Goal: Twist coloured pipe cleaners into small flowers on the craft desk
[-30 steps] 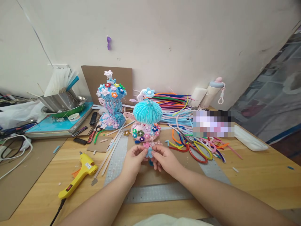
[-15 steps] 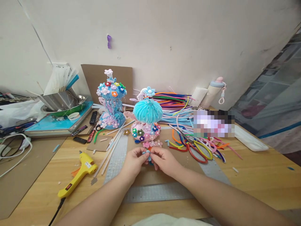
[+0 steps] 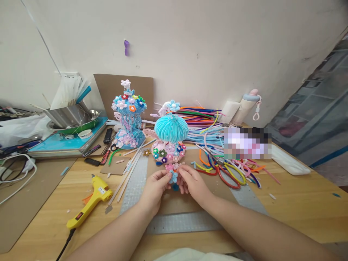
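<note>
A small light-blue flower [image 3: 173, 176] is pinched in my left hand [image 3: 157, 185], low in the middle of the view. My right hand [image 3: 194, 183] is closed just beside it, its thumb and index finger pressed together near small pink flowers; what they hold, if anything, is too small to make out. Behind my hands stands a fuzzy jellyfish-like figure with a turquoise cap [image 3: 171, 128] over a pink base [image 3: 168, 152] dotted with colourful flowers. A brown cardboard sheet [image 3: 217, 192] lies under my hands.
Left lies a yellow glue gun [image 3: 94, 201] near thin white sticks [image 3: 129, 177]. Scissors with red and yellow handles [image 3: 230, 175] lie right among fuzzy stems. A flower-covered blue figure [image 3: 129, 105] stands behind, left. A metal bowl [image 3: 67, 116] is at the far left.
The light-blue flower now shows its front, less covered by fingers. My right hand's fingertips have moved slightly up and away from it.
</note>
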`<action>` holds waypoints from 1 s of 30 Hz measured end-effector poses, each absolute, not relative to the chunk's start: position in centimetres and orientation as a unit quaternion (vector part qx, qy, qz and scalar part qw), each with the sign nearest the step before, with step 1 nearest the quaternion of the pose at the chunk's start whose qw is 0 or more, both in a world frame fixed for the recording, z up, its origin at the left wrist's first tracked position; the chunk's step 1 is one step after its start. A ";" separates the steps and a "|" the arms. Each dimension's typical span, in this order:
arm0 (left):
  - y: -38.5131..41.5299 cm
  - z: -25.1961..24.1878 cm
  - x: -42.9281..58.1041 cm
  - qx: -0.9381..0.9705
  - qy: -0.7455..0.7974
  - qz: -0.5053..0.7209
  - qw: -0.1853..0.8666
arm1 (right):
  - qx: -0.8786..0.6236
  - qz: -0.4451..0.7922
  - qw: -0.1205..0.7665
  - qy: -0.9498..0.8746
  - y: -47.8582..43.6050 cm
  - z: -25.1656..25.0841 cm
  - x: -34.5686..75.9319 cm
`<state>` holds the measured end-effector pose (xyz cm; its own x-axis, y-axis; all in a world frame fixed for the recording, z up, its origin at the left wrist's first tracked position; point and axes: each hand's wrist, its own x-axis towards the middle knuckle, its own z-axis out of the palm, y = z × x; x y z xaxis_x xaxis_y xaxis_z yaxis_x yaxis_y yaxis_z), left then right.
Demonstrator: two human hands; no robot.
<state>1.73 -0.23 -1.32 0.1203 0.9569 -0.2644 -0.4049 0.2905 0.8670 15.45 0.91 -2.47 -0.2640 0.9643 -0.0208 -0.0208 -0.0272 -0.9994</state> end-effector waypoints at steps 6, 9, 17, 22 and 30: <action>-0.2 -1.2 1.7 0.316 0.443 0.517 0.660 | -0.428 0.545 0.397 -0.602 0.8 -2.5 15.5; -0.1 -1.3 1.7 0.362 0.461 0.491 0.645 | -0.439 0.507 0.392 -0.630 0.7 -2.4 15.5; -0.1 -1.6 1.7 0.455 0.477 0.460 0.595 | -0.422 0.497 0.383 -0.654 0.7 -1.9 15.8; 0.0 -1.3 1.6 0.444 0.469 0.457 0.612 | -0.431 0.500 0.373 -0.652 0.9 -2.2 15.8; 0.1 -1.8 1.5 0.451 0.483 0.456 0.596 | -0.447 0.496 0.353 -0.655 1.1 -2.5 15.7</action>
